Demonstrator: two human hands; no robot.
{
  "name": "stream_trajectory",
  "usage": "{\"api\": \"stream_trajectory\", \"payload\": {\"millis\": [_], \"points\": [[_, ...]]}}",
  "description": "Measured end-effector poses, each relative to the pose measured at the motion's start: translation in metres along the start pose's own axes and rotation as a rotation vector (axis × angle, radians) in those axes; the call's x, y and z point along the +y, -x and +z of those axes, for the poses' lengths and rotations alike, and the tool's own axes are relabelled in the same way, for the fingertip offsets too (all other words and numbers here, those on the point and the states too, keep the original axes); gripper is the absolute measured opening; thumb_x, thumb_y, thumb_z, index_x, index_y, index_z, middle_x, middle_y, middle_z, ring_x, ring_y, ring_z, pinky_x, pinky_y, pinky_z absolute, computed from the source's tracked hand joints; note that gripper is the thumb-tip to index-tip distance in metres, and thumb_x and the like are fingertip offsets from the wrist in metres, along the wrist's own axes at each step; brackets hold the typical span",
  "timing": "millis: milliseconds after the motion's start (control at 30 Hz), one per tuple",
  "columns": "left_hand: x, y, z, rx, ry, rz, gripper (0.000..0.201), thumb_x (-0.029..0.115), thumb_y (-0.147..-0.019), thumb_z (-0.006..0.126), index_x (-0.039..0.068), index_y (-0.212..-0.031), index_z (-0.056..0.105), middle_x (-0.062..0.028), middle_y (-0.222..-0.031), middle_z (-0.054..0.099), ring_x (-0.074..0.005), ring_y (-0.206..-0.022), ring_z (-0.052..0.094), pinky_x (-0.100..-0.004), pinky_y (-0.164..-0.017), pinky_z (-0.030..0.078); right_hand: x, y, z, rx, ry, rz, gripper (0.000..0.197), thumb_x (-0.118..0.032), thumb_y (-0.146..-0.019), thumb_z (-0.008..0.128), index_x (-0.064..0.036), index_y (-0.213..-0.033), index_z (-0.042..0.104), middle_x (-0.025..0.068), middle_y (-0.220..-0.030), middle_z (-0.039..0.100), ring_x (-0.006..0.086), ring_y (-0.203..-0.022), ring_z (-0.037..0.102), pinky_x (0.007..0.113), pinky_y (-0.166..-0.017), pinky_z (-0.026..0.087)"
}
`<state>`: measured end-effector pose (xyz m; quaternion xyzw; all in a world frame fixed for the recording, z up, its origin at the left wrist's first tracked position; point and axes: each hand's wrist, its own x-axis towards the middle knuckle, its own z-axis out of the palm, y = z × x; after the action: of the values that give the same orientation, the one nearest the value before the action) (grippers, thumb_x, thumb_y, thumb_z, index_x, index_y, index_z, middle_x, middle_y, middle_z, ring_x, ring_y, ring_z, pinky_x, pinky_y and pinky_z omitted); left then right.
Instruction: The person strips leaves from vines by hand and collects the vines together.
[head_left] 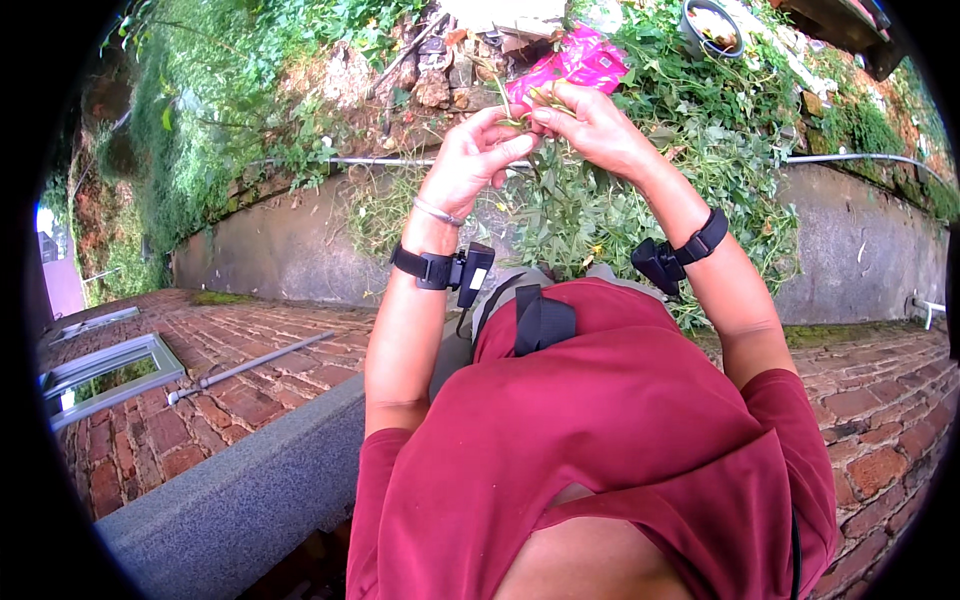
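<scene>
Left hand (pixel 478 155) pinching thin, pale-green plant stems (pixel 504 98). They're slim; the longest runs near-upright in view, top leaning left, projecting past the fingertips. Right hand (pixel 590 125) pinches them just beside. Glossy hot-pink plastic bag (pixel 590 62) beyond; leafy green vine heap (pixel 650 200) crosses grey concrete ledge's (pixel 840 225) far edge.

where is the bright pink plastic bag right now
The bright pink plastic bag is near the top of the head view, slightly right of centre, just beyond the right grip and left of the dark round bucket.
</scene>
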<state>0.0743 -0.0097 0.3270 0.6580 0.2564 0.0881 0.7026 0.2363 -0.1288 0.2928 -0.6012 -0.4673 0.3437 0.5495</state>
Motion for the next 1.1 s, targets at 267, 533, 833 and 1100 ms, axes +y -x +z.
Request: {"api": "stream_trajectory", "payload": {"millis": [267, 533, 833, 1100], "points": [[-0.006, 0.0, -0.002, -0.045, -0.087, -0.08, 0.003, 0.003, -0.088, 0.067, 0.002, -0.087, 0.065, -0.0071, -0.078, 0.07, -0.0093, -0.063, 0.062, -0.0215, -0.055, 0.047, 0.01, 0.003, -0.006, 0.089, 0.86, -0.169, 0.026, -0.004, -0.086, 0.054, -0.0066, -0.109, 0.064, 0.0146, -0.086, 0.068, 0.0329, -0.075, 0.066, 0.044, -0.066, 0.051], [-0.011, 0.002, -0.002, 0.185, 0.037, -0.108, 0.007, 0.012, -0.089, 0.07, 0.008, -0.087, 0.064, -0.008, -0.079, 0.072, -0.006, -0.058, 0.062, -0.0157, -0.042, 0.033, 0.023, 0.006, -0.033, 0.249, 0.27, 0.111, 0.026, -0.022, -0.099, 0.056, 0.0023, -0.108, 0.057, 0.0087, -0.087, 0.064, 0.014, -0.079, 0.058, 0.034, -0.072, 0.049], [-0.021, -0.01, 0.009, 0.391, 0.23, 0.001, 0.008, 0.01, -0.089, 0.068, 0.005, -0.093, 0.064, -0.009, -0.082, 0.071, -0.0105, -0.061, 0.065, -0.0179, -0.041, 0.036, 0.019, 0.017, 0.024, 0.203, 0.494, -0.273, 0.025, -0.026, -0.089, 0.063, -0.0013, -0.09, 0.062, 0.0163, -0.084, 0.066, 0.0322, -0.085, 0.065, 0.045, -0.073, 0.051], [-0.053, -0.005, 0.003, 0.208, 0.507, -0.034, 0.032, 0.034, -0.104, 0.045, 0.004, -0.102, 0.056, -0.0142, -0.093, 0.069, -0.0184, -0.082, 0.066, -0.0238, -0.053, 0.042, 0.039, 0.035, 0.031, 0.017, 0.374, 0.199, 0.025, -0.013, -0.091, 0.047, 0.0036, -0.106, 0.058, 0.0172, -0.09, 0.069, 0.0297, -0.084, 0.068, 0.042, -0.078, 0.051]]}}
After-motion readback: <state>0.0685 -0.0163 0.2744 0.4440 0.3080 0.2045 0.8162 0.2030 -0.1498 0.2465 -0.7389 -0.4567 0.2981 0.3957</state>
